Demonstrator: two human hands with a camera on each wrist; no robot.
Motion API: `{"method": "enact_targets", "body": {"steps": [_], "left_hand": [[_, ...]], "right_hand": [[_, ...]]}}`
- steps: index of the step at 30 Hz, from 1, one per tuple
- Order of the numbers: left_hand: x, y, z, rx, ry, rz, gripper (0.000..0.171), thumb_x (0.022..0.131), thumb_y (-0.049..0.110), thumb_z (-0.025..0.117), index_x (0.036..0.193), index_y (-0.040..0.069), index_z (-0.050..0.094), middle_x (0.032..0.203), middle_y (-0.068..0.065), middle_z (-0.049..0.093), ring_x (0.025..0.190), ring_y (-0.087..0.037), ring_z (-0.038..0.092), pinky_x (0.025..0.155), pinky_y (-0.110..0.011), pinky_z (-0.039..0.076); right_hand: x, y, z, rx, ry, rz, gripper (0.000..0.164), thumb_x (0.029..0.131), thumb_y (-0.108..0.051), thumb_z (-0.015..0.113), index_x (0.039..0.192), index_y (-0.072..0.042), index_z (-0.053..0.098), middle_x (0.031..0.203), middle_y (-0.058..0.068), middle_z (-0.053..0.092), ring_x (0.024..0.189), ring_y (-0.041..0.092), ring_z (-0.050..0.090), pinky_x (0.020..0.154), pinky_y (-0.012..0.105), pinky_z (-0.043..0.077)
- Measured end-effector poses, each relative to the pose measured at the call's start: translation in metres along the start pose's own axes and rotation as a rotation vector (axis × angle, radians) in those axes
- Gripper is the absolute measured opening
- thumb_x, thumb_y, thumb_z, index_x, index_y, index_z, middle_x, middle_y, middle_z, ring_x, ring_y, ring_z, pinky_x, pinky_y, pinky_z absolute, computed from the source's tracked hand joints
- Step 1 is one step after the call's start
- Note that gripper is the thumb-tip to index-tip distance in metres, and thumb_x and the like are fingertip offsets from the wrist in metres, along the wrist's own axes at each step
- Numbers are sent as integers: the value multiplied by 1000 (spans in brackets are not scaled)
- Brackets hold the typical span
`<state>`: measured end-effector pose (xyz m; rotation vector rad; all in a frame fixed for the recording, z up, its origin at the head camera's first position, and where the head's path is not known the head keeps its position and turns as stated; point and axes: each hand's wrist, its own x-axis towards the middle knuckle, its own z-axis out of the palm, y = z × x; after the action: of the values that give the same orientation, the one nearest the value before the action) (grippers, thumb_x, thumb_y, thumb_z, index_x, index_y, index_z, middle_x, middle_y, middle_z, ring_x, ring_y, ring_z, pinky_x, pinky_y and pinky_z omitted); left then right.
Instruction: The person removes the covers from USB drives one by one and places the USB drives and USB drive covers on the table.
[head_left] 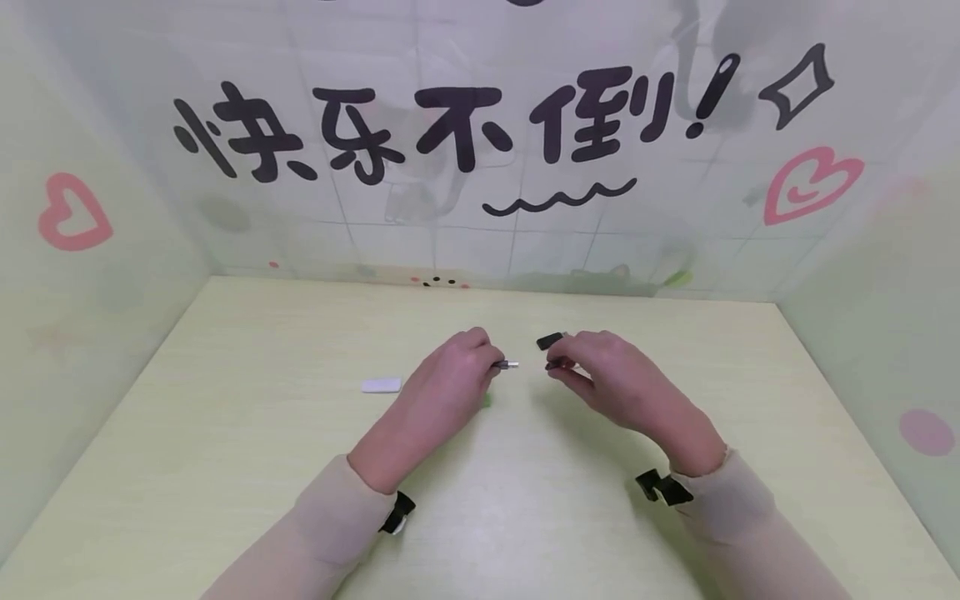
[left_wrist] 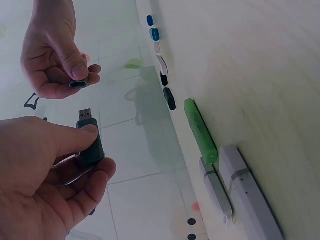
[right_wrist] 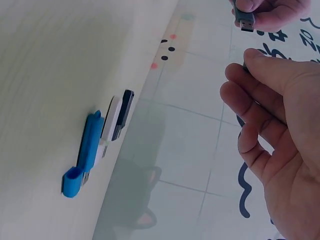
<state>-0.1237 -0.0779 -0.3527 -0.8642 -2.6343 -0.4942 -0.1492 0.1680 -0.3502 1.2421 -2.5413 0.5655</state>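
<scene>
My left hand [head_left: 453, 379] holds a dark USB flash drive [left_wrist: 93, 152] between thumb and fingers, its metal plug bare and pointing toward the other hand. Opposite it, my right hand [head_left: 618, 379] pinches a small dark cap [left_wrist: 78, 84] whose open end faces the plug. A short gap separates plug and cap, and both hands are raised over the table. In the right wrist view, fingertips cover most of the cap, while the drive [right_wrist: 244, 16] shows at the top edge.
On the table [head_left: 225, 467] lie a green stick-shaped drive [left_wrist: 201, 131], white drives [left_wrist: 250, 195], a blue drive [right_wrist: 90, 142] beside a blue cap [right_wrist: 71, 183], and a black drive [head_left: 550, 341]. A printed wall [head_left: 465, 242] stands behind, with side walls left and right.
</scene>
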Motion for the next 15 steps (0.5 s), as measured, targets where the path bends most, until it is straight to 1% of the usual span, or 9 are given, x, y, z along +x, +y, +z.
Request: {"method": "enact_targets", "body": {"steps": [5,10,15], "left_hand": [[9,-1,0,12,-37,-47,11,91,7,70,100,5,76,87,0,54,75,-10,54,66,-15,47],[17,-3,1,14,-111,-100,15,95,6,65,106,3,75,90,-2,53,77,-10,55,68,-15,47],[25,-6,2,0,-186,-155,19,97,4,60,111,2,73,94,-4,53,80,-10,56,70,-16,48]], "right_hand": [[-5,5,-3,-23,22,-2,17,87,-12,76,102,-14,68,93,-8,69,83,8,64,79,33,50],[-8,7,-6,-41,43,-9,16,86,-11,76,100,-14,69,92,-7,68,81,10,64,77,33,50],[-12,9,-6,-57,44,-2,15,85,-11,77,98,-14,69,91,-7,67,80,14,64,76,33,50]]}}
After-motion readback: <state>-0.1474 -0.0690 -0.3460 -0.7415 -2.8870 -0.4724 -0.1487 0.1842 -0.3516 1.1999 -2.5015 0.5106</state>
